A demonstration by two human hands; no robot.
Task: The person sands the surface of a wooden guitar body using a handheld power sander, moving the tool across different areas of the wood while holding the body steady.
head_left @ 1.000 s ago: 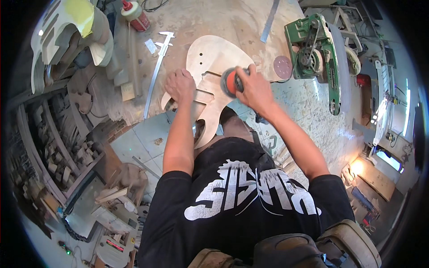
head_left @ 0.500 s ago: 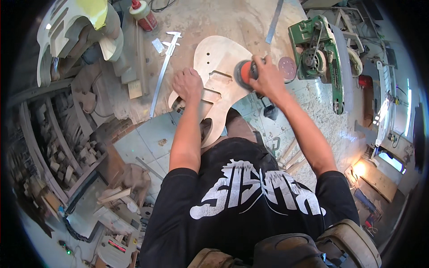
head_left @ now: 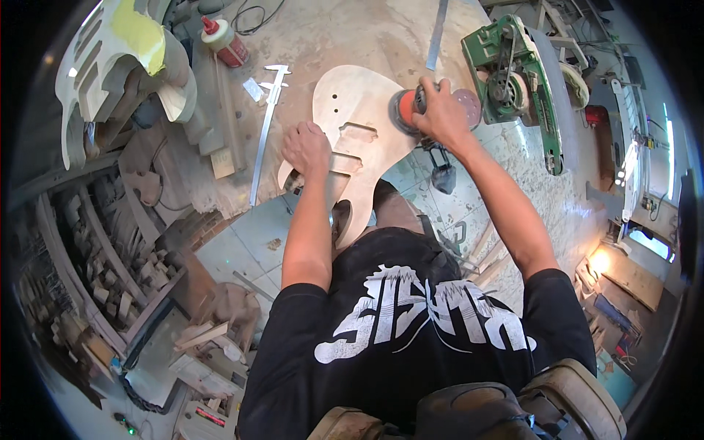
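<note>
Since the earlier frame, both hands have shifted a little along the guitar body (head_left: 357, 136): the right hand (head_left: 438, 112) with its orange sander (head_left: 405, 108) now sits at the blank's right edge, and the left hand (head_left: 306, 149) lies nearer its lower horn. That pale unfinished wooden guitar body lies flat on the dusty workbench (head_left: 345, 37), its lower end overhanging the bench edge. Left of the guitar body lies a long metal caliper (head_left: 265, 121); beyond that, up-left, stands a white glue bottle (head_left: 224, 40) with a red cap and red label band. Right of the guitar body rests a green belt sander (head_left: 513, 70). Right-hand fingers wrap closed around the orange sander; left-hand fingers are curled, pressing down on the wood.
</note>
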